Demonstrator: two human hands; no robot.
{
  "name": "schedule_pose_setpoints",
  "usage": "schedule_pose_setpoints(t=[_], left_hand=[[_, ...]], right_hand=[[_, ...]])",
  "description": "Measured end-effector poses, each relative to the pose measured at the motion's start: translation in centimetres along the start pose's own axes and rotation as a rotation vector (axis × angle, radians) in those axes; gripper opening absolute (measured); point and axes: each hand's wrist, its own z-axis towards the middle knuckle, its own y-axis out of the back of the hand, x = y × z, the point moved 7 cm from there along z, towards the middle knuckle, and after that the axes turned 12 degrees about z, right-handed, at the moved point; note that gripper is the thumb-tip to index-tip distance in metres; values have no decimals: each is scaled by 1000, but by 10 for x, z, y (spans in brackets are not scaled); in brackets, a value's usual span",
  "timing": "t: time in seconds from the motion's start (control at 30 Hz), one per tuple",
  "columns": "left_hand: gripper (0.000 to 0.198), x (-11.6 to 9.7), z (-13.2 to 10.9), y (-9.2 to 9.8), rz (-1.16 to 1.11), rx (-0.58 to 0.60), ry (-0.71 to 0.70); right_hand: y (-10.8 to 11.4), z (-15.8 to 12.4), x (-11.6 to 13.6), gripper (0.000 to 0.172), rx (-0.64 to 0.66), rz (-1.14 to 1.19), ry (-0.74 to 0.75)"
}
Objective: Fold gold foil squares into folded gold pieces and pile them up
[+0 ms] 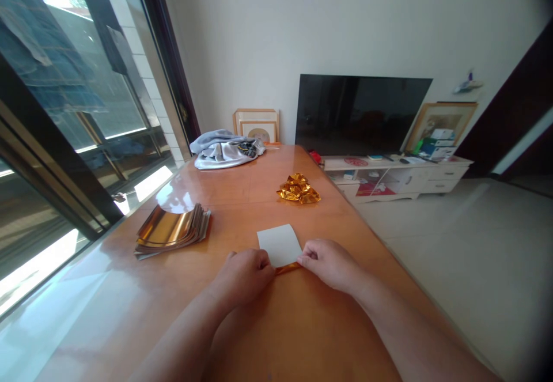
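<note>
While left hand (244, 277) and right hand (330, 265) pinch a foil sheet (280, 246), glossy wooden table (242, 183), television (358, 114) beyond

From my feed, the left hand (244, 275) and right hand (330, 265) are bare, with short, rounded fingertips. The left forearm (184, 336) and right forearm (410, 330) are bare too, widening toward the frame's bottom edge, where the view cuts them off.

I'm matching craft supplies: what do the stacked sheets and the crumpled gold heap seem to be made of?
The stacked sheets look like thin foil-faced paper: mirror-bright gold faces, thin curling edges. The crumpled gold heap seems the same stock, its sharp creases glinting. Real metal foil or metallised film, the look leaves open.
</note>
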Motion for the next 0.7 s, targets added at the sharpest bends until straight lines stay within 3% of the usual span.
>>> schedule_pose_setpoints(t=[0.27,0.4,0.53,0.7], left_hand=[[27,3,2,-4,61,-5,5],[17,-2,-3,8,145,-104,10],[22,-34,-18,26,213,-201,-150],[28,-74,-36,14,183,-78,-377]], right_hand=[[-2,2,-5,26,11,-49,-57],[-2,2,-6,26,13,-51,-56],[-1,4,-5,27,7,-60,-57],[0,4,-2,24,0,-51,-46]])
